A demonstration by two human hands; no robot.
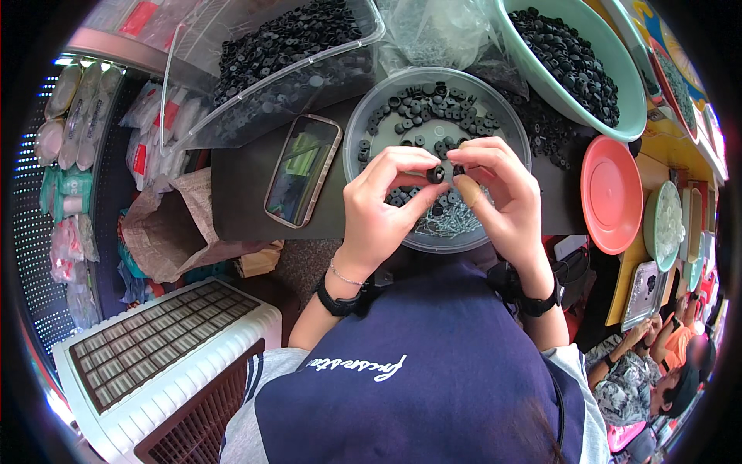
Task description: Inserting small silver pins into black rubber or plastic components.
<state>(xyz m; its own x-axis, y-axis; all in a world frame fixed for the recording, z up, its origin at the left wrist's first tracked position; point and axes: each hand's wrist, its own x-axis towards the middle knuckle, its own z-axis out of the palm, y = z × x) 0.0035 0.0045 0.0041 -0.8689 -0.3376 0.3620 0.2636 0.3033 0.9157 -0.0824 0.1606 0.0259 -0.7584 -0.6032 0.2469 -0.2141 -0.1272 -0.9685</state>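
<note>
Both hands are raised close together over a round clear tub (356, 116). My left hand (384, 193) pinches a small black round cap (436, 175) between thumb and fingers, its hollow side partly showing. In my right hand (501, 197), thumb and fingertips are closed on another small black part (458, 170), mostly covered by the fingers; a tan bandage wraps the thumb. Inside the tub, black knob-like pieces (417, 108) lie along the far side, and a pile of silver screws (452, 220) sits nearest me.
Left of the tub lies a phone (303, 170). Behind stand a clear bin of black parts (286, 46) and a green basin (630, 100) with more. A coral plate (612, 193) is at right. Farther right, people sit at a table with a metal tray (645, 294).
</note>
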